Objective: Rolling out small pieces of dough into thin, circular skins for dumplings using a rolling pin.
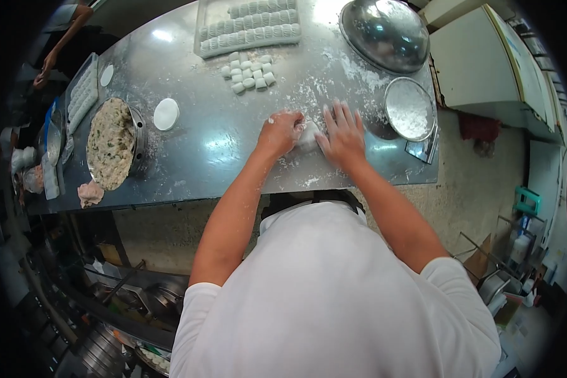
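Over the floured steel table, my left hand (281,131) has its fingers curled at the edge of a white piece of dough (308,136). My right hand (344,134) lies palm down on the other side, fingers spread and thumb touching the dough. Whatever is beneath that palm is hidden. Beyond both hands sits a cluster of small white dough pieces (248,72). A flat round dough wrapper (166,114) lies to the left, near a metal bowl of minced filling with green flecks (111,144). A round dish of flour (410,109) stands right of my right hand.
A tray of pleated dumplings (250,47) is at the far side. An upturned metal bowl (386,35) occupies the far right corner. Left are another dumpling tray (82,92), a second wrapper (107,75) and a pink lump (90,194). Another person's arm (64,45) shows upper left.
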A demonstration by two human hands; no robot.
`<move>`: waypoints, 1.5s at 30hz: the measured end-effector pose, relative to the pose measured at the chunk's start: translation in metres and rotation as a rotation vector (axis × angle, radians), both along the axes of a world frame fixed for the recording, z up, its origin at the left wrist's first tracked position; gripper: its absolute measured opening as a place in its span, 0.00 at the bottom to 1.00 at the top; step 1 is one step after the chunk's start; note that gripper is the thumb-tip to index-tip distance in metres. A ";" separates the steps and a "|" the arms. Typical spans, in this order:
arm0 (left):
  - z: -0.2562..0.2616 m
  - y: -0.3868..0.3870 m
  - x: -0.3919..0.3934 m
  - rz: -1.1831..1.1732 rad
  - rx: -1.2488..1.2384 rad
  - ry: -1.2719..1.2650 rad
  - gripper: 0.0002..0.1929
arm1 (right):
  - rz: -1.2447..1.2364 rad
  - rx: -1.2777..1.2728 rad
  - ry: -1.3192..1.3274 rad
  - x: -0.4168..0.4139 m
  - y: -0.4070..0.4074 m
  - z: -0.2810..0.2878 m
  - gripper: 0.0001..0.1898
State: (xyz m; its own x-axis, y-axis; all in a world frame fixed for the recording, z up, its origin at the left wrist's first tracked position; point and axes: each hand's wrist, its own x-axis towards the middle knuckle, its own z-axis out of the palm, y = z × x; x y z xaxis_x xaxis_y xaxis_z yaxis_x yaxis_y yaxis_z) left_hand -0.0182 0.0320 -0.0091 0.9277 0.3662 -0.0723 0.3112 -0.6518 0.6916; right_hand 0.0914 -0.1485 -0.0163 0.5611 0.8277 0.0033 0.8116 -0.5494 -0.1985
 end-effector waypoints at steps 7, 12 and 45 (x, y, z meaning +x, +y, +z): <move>-0.016 -0.016 -0.036 0.223 -0.544 0.209 0.11 | 0.059 0.033 0.032 -0.003 -0.027 -0.005 0.37; 0.024 -0.010 0.005 0.202 -0.217 0.108 0.14 | -0.020 0.076 -0.097 0.038 0.061 -0.002 0.38; 0.032 -0.009 0.000 0.257 -0.323 0.123 0.17 | -0.028 -0.003 -0.049 0.028 0.045 -0.001 0.37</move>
State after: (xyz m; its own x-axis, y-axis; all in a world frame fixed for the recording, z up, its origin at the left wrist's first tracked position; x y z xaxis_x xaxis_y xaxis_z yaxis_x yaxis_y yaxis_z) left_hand -0.0178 0.0233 0.0224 0.7865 0.5247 -0.3256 0.5280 -0.2981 0.7952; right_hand 0.1194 -0.1039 -0.0172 0.5833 0.8117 0.0294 0.8047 -0.5725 -0.1572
